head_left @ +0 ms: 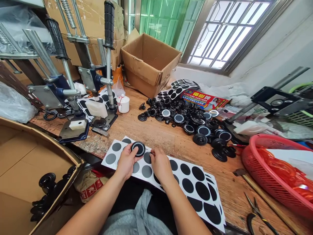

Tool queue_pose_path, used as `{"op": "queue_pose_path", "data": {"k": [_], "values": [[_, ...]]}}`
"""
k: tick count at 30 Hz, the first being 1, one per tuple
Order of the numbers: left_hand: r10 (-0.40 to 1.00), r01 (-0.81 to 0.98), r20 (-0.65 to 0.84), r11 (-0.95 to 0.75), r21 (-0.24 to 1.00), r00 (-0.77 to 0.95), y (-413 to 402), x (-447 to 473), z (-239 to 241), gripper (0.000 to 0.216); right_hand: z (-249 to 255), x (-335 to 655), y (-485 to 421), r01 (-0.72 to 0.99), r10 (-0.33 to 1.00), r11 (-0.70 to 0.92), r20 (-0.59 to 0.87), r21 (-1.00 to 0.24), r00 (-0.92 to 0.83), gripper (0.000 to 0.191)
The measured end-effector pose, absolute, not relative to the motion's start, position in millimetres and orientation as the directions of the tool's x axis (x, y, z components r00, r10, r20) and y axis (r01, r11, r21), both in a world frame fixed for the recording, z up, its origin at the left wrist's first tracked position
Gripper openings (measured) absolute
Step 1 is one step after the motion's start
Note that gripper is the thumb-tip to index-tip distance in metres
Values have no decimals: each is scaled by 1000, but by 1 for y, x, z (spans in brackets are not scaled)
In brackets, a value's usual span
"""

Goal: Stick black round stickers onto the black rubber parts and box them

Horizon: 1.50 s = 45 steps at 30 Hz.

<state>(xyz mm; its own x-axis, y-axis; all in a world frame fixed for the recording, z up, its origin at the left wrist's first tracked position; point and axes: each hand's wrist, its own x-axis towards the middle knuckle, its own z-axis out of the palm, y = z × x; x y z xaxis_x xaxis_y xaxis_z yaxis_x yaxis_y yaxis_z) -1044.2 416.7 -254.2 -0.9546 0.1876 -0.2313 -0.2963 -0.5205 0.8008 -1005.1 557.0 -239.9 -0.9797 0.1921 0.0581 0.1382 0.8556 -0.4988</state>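
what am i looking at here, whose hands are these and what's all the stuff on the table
This single picture comes from a camera on a person's head, looking forward and down at their own bare hands; there is no robot. The left hand holds a black disc. The right hand is over dotted sheets; whether it grips anything is unclear. On the table are lever presses, a cup, black parts, a red basket and pliers.
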Motion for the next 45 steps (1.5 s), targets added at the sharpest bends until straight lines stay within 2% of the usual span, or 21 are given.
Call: {"op": "queue_pose_path", "data": {"k": [2, 5, 8, 11, 13, 15, 20, 25, 45], "values": [[188, -297, -232, -521, 800, -954, 417, -1044, -254, 31, -243, -999, 560, 95, 162, 836, 76, -540, -984, 17], [187, -300, -237, -522, 798, -953, 417, -1044, -254, 32, -245, -991, 569, -7, 101, 714, 113, -700, -988, 11], [185, -304, -242, -524, 795, -952, 417, -1045, -256, 32, -240, -984, 583, -59, 91, 467, 114, -883, -989, 2], [185, -305, -244, -526, 793, -952, 417, -1047, -256, 30, -226, -981, 592, -40, 250, 110, 66, -993, -966, 11], [197, -310, -241, -528, 791, -950, 416, -1048, -254, 29, -214, -980, 592, -32, 328, -135, -14, -990, -945, 16], [227, -319, -232, -531, 785, -946, 415, -1046, -249, 28, -203, -981, 587, 3, 311, -301, -101, -954, -945, 17], [311, -340, -191, -548, 764, -931, 413, -1026, -227, 36, -189, -985, 563, 140, 227, -501, -285, -854, -931, 20], [358, -353, -171, -539, 765, -918, 411, -1004, -210, 48, -184, -984, 545, 162, 201, -540, -313, -826, -928, 22], [354, -367, -193, -533, 762, -915, 409, -997, -201, 49, -180, -982, 535, 131, 275, -555, -329, -822, -903, 21]]}}
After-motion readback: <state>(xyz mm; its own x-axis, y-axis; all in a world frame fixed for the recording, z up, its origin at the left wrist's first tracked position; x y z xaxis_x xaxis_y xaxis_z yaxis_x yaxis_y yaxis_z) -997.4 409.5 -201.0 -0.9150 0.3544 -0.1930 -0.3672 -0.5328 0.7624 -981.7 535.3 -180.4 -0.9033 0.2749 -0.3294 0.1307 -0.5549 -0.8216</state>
